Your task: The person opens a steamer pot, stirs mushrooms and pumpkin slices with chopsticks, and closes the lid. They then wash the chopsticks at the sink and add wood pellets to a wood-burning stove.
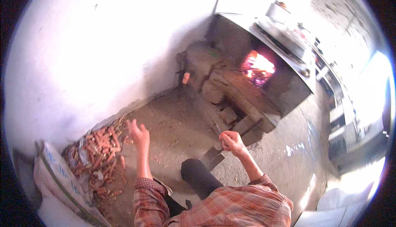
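Note:
My left hand [139, 134] is held out with its fingers apart and nothing in it. Just left of it, a heap of reddish corn cobs [103, 146] lies on the floor against the wall. My right hand [232, 142] is closed around a thin metal rod [218, 128] that points towards the stove. Beyond the hands stands a wood-burning stove [235, 38], its mouth filled with bright fire [258, 67]. A single reddish cob [185, 78] shows near the dark corner by the stove; whether it is in the air or resting on something, I cannot tell.
A woven sack [60, 177] stands beside the heap. The white wall [77, 57] closes off the left. Below the fire, a brick ledge [229, 112] has a dark opening. A large covered pan [283, 38] sits on the stovetop. Shelving [337, 112] lines the right.

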A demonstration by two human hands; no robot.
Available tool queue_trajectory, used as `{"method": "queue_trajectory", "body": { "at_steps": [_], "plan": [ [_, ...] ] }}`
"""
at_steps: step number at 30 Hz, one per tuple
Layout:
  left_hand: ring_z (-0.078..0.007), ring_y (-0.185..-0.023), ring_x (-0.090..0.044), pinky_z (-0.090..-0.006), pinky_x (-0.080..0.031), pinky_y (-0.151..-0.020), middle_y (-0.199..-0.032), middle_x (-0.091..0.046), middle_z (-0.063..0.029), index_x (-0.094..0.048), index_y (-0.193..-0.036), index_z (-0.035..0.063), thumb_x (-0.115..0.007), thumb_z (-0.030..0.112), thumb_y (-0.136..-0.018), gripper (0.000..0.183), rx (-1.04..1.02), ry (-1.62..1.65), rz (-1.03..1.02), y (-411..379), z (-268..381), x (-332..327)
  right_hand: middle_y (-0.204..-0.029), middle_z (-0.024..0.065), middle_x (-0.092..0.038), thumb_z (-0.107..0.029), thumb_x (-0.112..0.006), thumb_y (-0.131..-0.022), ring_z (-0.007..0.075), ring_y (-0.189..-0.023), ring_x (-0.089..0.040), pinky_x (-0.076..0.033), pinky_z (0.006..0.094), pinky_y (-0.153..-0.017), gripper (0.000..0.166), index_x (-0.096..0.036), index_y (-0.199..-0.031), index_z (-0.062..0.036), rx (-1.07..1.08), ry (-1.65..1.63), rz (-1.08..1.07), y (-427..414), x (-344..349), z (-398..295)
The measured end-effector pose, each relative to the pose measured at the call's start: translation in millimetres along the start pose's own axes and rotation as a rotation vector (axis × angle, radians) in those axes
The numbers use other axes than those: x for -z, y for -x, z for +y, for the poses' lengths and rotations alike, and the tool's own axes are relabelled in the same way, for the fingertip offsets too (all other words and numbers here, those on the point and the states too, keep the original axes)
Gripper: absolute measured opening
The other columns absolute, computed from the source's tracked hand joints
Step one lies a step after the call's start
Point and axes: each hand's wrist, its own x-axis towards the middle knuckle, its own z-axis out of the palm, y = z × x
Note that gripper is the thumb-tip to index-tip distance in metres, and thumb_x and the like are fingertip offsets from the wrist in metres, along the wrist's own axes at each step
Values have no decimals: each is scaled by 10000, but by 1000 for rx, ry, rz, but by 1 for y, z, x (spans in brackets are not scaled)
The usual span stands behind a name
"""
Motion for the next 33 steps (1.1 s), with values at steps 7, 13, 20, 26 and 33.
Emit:
{"method": "queue_trajectory", "body": {
  "at_steps": [7,13,20,26,33],
  "plan": [
    [-414,-1268,-357,-432,-326,-1037,-1364,-328,-324,-479,-1191,-80,-557,78,-842,391,-34,-64,-98,16,31,-24,-504,-18,-410,-307,-485,-942,62,-373,-339,-231,232,-335,344,-513,-733,-36,93,29,520,-5,138,0],
    [-418,-1263,-361,-429,-331,-1031,-1364,-331,-320,-471,-1193,-87,-558,73,-840,396,-21,-66,-90,9,11,-32,-493,-53,-351,-326,-525,-924,46,-357,-292,-184,216,-336,338,-504,-702,-72,171,-210,725,-87,217,-9],
    [-397,-1271,-357,-428,-337,-1026,-1383,-318,-299,-468,-1204,-78,-559,76,-846,400,-10,-115,-124,8,-1,-33,-506,-12,-473,-222,-573,-887,64,-404,-421,-284,234,-366,297,-514,-646,-59,113,311,641,-16,227,2],
    [-371,-1291,-342,-430,-344,-1026,-1414,-292,-266,-461,-1229,-63,-542,88,-873,395,29,-173,-212,17,33,-32,-502,55,-528,-136,-585,-801,130,-480,-584,-420,287,-427,231,-526,-643,23,55,746,458,38,257,26],
    [-339,-1301,-338,-426,-345,-1031,-1435,-282,-222,-452,-1254,-46,-527,114,-892,403,62,-205,-248,20,29,-31,-753,206,-631,-78,-533,-771,390,-742,-626,-499,451,-637,169,-567,-899,26,-87,1418,556,52,345,86]
  ]
}}
